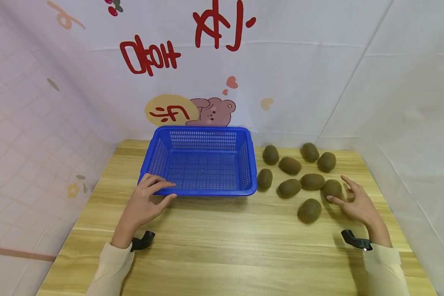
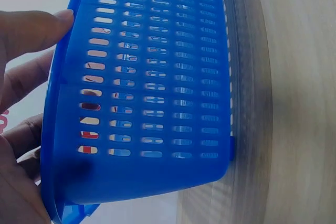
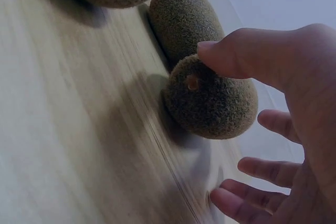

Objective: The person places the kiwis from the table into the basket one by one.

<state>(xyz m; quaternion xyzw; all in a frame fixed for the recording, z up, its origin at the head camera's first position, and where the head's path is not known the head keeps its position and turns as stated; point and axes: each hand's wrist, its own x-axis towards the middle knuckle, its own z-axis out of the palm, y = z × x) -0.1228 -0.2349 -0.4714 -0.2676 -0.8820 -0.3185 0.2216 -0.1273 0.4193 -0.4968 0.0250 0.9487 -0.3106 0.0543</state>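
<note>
My left hand [image 1: 145,201] holds the front left corner of a blue plastic basket [image 1: 207,192], thumb outside and fingers over the rim. In the left wrist view, the thumb touches the rim beside the slotted wall [image 2: 136,177]. At the right, my right hand [image 1: 359,205] is spread around a brown, fuzzy kiwi [image 1: 332,188]. Its thumb lies over the kiwi in the right wrist view, while the other fingers stand apart from it. That kiwi [image 3: 210,103] rests on the table, close against another kiwi [image 1: 312,181].
Several more kiwis, including a near one [image 1: 309,211] and a far one [image 1: 309,152], lie between the basket and my right hand. All stand on a wood-grain table [image 1: 237,246]. White printed cloth [image 1: 299,82] hangs behind and at both sides.
</note>
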